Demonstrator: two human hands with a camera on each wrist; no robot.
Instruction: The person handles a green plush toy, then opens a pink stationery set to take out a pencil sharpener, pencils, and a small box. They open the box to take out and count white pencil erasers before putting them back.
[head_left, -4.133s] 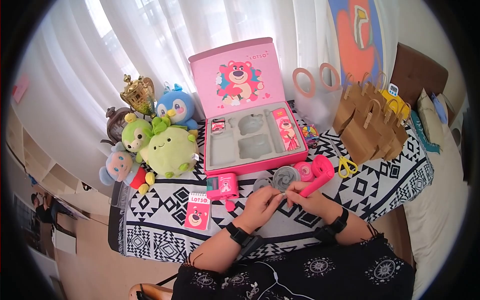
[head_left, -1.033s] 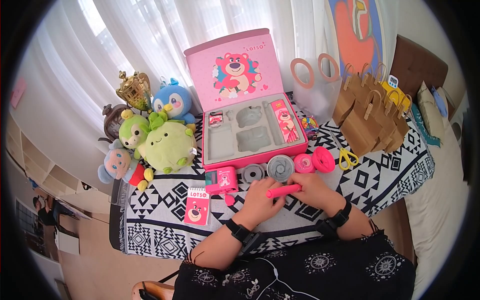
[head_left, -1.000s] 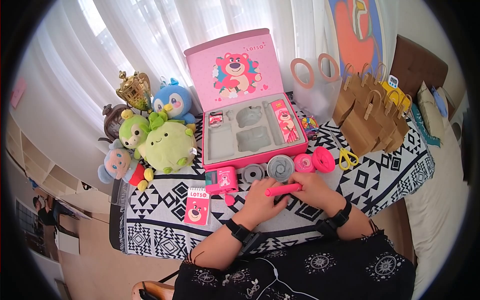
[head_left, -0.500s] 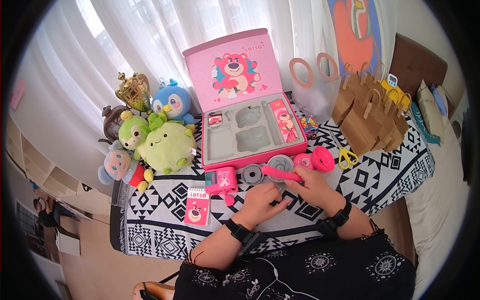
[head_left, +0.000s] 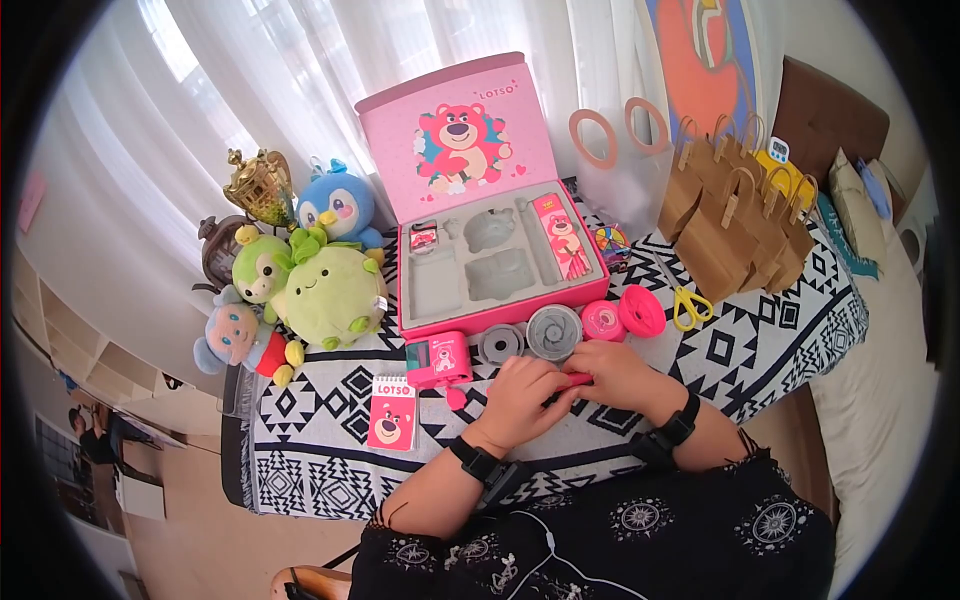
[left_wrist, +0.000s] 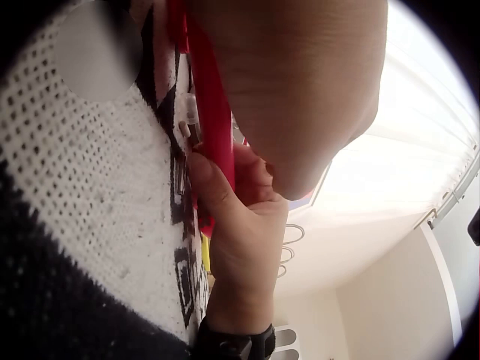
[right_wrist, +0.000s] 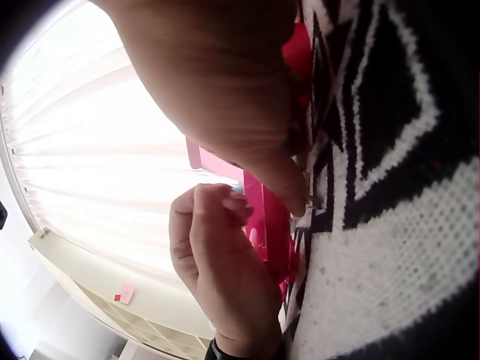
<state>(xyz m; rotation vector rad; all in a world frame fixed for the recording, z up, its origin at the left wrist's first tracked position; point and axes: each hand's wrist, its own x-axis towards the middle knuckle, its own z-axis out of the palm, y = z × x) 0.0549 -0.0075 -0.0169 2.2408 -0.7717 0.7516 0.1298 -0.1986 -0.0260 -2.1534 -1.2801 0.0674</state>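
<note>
A pink stick-like piece point(head_left: 578, 379) shows between the two hands in the head view. The right hand point(head_left: 622, 376) grips it; in the left wrist view the right thumb lies along the long pink piece point(left_wrist: 216, 124). Close by on the left is the left hand point(head_left: 518, 402), its fingers bent and its fingertips near the piece; whether they hold anything is hidden. Beyond the hands stand a grey ring-shaped part point(head_left: 501, 346), a grey round bowl point(head_left: 554, 334), a pink round part point(head_left: 602, 320) and a pink cup point(head_left: 642, 311).
Behind these stands the open pink box point(head_left: 488, 322) with a moulded tray. A pink case point(head_left: 438, 361) and a notepad point(head_left: 392, 413) lie left of the hands, plush toys point(head_left: 335, 295) farther left. On the right are yellow scissors point(head_left: 692, 308) and brown paper bags point(head_left: 715, 240).
The pink stick, pointing left over the grey bowl half a second ago, is now low and mostly hidden between the hands. The left hand has moved up and right, against the right hand.
</note>
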